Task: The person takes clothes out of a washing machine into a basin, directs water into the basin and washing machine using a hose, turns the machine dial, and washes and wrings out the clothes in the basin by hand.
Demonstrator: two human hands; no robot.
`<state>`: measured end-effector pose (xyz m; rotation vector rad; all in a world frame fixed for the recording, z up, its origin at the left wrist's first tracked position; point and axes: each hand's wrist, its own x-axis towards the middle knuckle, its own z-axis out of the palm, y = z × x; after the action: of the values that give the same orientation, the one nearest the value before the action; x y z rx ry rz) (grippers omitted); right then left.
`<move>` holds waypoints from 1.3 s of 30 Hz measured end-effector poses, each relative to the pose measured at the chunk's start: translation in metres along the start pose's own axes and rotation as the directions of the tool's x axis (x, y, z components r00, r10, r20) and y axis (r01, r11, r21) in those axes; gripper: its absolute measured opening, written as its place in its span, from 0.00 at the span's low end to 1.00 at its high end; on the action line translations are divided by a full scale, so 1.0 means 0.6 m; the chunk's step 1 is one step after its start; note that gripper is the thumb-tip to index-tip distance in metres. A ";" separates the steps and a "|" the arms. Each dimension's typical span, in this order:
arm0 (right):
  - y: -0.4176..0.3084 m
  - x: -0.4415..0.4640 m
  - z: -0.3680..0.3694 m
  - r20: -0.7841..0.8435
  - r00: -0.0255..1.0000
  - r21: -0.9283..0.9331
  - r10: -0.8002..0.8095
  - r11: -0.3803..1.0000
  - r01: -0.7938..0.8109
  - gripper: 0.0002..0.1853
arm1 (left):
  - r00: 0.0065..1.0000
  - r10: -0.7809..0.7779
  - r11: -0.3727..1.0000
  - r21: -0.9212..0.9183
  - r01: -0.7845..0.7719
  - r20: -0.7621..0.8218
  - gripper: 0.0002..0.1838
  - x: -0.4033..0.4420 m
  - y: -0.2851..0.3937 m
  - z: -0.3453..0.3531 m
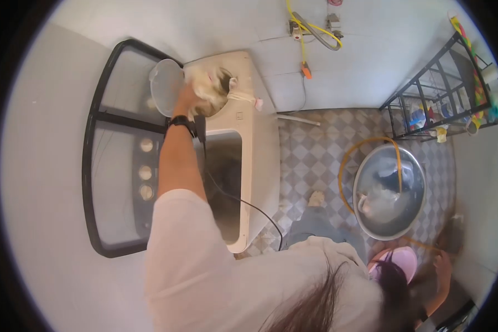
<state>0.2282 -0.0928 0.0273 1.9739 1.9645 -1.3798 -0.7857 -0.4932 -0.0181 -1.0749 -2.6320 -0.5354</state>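
Observation:
My left hand [188, 98], blurred, with a dark band at the wrist, is on pale, bunched cloth [207, 86] at the round opening of a cream washing machine [265, 166]. Beside it is a translucent round lid [167, 87], tilted up. A black cord runs from near that wrist across the machine's larger rectangular opening. At the lower right, my right hand [442, 268] is beside the end of an orange hose [420, 243] that shows; its fingers are smeared, so its hold on the hose is unclear.
A metal basin [359, 221] with water, pale cloth and an orange hose stands on the checkered floor [326, 133]. A pink basin [405, 263] is partly behind dark hair. A black rack [426, 97] holds small items; a yellow cable [302, 47] hangs on the wall.

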 end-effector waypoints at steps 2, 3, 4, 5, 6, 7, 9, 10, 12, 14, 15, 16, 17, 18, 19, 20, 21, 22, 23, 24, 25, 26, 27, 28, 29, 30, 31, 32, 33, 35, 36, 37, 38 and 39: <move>-0.053 -0.031 0.020 -0.016 0.999 -0.004 0.050 0.999 -0.050 0.24 | 0.865 -0.228 0.971 0.168 0.169 0.447 0.32 -0.050 0.044 0.018; -0.071 -0.047 0.032 -0.025 0.995 -0.005 0.098 0.995 -0.098 0.24 | 0.742 -0.361 0.909 0.391 0.144 0.566 0.31 -0.074 0.087 0.027; -0.074 -0.056 0.036 -0.027 0.994 -0.006 0.102 0.995 -0.102 0.24 | 0.740 -0.359 0.910 0.389 0.143 0.569 0.31 -0.082 0.082 0.049; -0.074 -0.063 0.040 -0.019 0.989 0.034 0.149 0.988 -0.148 0.24 | 0.817 -0.339 0.928 0.310 0.208 0.466 0.30 -0.097 0.067 0.082; -0.073 -0.069 0.040 -0.010 0.980 0.076 0.197 0.978 -0.195 0.24 | 0.878 -0.325 0.940 0.220 0.259 0.352 0.29 -0.102 0.068 0.098; -0.062 -0.072 0.037 -0.012 0.980 0.077 0.201 0.977 -0.199 0.24 | 0.878 -0.321 0.941 0.219 0.256 0.355 0.29 -0.104 0.067 0.109; -0.008 -0.070 0.017 -0.024 0.983 0.077 0.182 0.981 -0.180 0.25 | 0.950 -0.262 0.961 0.139 0.240 0.171 0.25 -0.100 0.096 0.109; 0.023 -0.075 -0.002 -0.032 0.982 0.088 0.188 0.979 -0.185 0.25 | 0.953 -0.249 0.965 0.133 0.228 0.172 0.25 -0.095 0.114 0.100; 0.087 -0.112 -0.050 -0.201 0.976 0.114 -0.079 0.988 0.104 0.27 | 0.923 -0.332 0.929 -0.101 0.355 0.194 0.22 -0.096 0.188 0.064; 0.087 -0.220 -0.103 -0.333 0.941 0.164 -0.059 0.979 0.120 0.29 | 0.992 -0.054 0.981 -0.178 0.074 0.114 0.17 -0.110 0.195 0.074; 0.074 -0.285 -0.133 -0.432 0.899 0.192 -0.075 0.966 0.173 0.31 | 0.985 0.126 0.968 -0.233 -0.095 0.119 0.15 -0.116 0.215 0.058; 0.061 -0.349 -0.156 -0.529 0.847 0.195 -0.055 0.963 0.184 0.31 | 0.963 0.190 0.959 -0.245 -0.141 0.190 0.14 -0.119 0.252 0.032; 0.042 -0.392 -0.160 -0.586 0.810 0.188 -0.022 0.969 0.162 0.31 | 0.917 0.208 0.931 -0.358 -0.078 0.340 0.14 -0.118 0.311 -0.005; 0.023 -0.408 -0.156 -0.618 0.786 0.180 -0.002 0.973 0.144 0.31 | 0.852 0.241 0.923 -0.382 -0.052 0.465 0.15 -0.118 0.366 -0.039; 0.011 -0.420 -0.152 -0.630 0.776 0.181 0.022 0.976 0.119 0.31 | 0.746 0.197 0.940 -0.339 0.040 0.636 0.16 -0.106 0.414 -0.058; 0.005 -0.413 -0.148 -0.615 0.788 0.181 0.038 0.979 0.094 0.31 | 0.627 0.271 0.891 -0.437 0.124 0.730 0.16 -0.095 0.441 -0.058; 0.005 -0.394 -0.137 -0.581 0.812 0.184 0.048 0.980 0.074 0.31 | 0.601 0.303 0.886 -0.451 0.107 0.739 0.16 -0.079 0.490 -0.066; 0.008 -0.367 -0.127 -0.533 0.845 0.180 0.049 0.982 0.057 0.31 | 0.427 0.399 0.883 -0.466 0.060 0.812 0.17 -0.071 0.550 -0.082; 0.014 -0.337 -0.117 -0.477 0.878 0.170 0.044 0.985 0.043 0.31 | 0.241 0.463 0.877 -0.481 0.019 0.853 0.17 -0.069 0.604 -0.098; 0.019 -0.302 -0.107 -0.411 0.911 0.152 0.031 0.988 0.035 0.31 | 0.141 0.514 0.858 -0.508 -0.078 0.846 0.18 -0.065 0.654 -0.101; 0.020 -0.260 -0.097 -0.341 0.940 0.132 0.018 0.991 0.029 0.31 | 0.034 0.552 0.825 -0.539 -0.170 0.833 0.19 -0.046 0.709 -0.088; 0.021 -0.216 -0.087 -0.271 0.962 0.097 0.007 0.995 0.021 0.31 | -0.021 0.610 0.769 -0.598 -0.226 0.792 0.20 -0.029 0.766 -0.064; 0.019 -0.167 -0.081 -0.199 0.980 0.077 -0.014 0.997 0.029 0.31 | -0.076 0.660 0.709 -0.653 -0.266 0.747 0.22 -0.020 0.816 -0.045; 0.018 -0.116 -0.077 -0.129 0.991 0.048 -0.041 0.998 0.048 0.31 | -0.090 0.662 0.723 -0.665 -0.188 0.744 0.22 -0.019 0.870 -0.026; 0.016 -0.063 -0.080 -0.064 0.995 0.023 -0.071 0.997 0.072 0.31 | -0.097 0.665 0.733 -0.672 -0.110 0.741 0.23 -0.024 0.925 -0.004; 0.011 -0.009 -0.087 -0.006 0.994 -0.004 -0.106 0.994 0.106 0.31 | -0.108 0.647 0.748 -0.656 -0.097 0.755 0.23 -0.028 0.976 0.026; 0.001 0.048 -0.095 0.048 0.989 -0.026 -0.143 0.989 0.144 0.31 | -0.119 0.627 0.766 -0.637 -0.085 0.770 0.23 -0.034 1.021 0.057; -0.016 0.106 -0.111 0.096 0.980 -0.050 -0.175 0.982 0.180 0.31 | -0.112 0.643 0.749 -0.652 -0.114 0.758 0.22 -0.038 1.063 0.105; -0.038 0.170 -0.135 0.142 0.969 -0.071 -0.203 0.974 0.215 0.31 | -0.114 0.655 0.734 -0.665 -0.139 0.747 0.21 -0.046 1.097 0.158; -0.081 0.303 -0.207 0.216 0.943 -0.099 -0.253 0.955 0.279 0.31 | -0.012 0.651 0.755 -0.649 -0.098 0.759 0.17 -0.092 1.161 0.263; -0.096 0.366 -0.241 0.252 0.932 -0.117 -0.260 0.948 0.297 0.31 | 0.015 0.652 0.758 -0.651 -0.043 0.758 0.15 -0.122 1.179 0.328; -0.107 0.430 -0.262 0.297 0.922 -0.133 -0.248 0.946 0.297 0.31 | 0.038 0.651 0.758 -0.652 0.014 0.758 0.14 -0.154 1.193 0.395; -0.096 0.499 -0.250 0.356 0.922 -0.218 -0.150 0.947 0.238 0.31 | -0.010 0.609 0.793 -0.608 0.045 0.793 0.14 -0.191 1.210 0.452; -0.066 0.560 -0.201 0.408 0.913 -0.347 -0.011 0.923 0.166 0.31 | -0.067 0.565 0.825 -0.561 0.070 0.822 0.13 -0.231 1.230 0.510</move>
<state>0.1965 0.2504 -0.0749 1.3278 1.9563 -1.1884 -0.1913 0.0377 -0.1666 -3.1657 -3.1044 -0.2138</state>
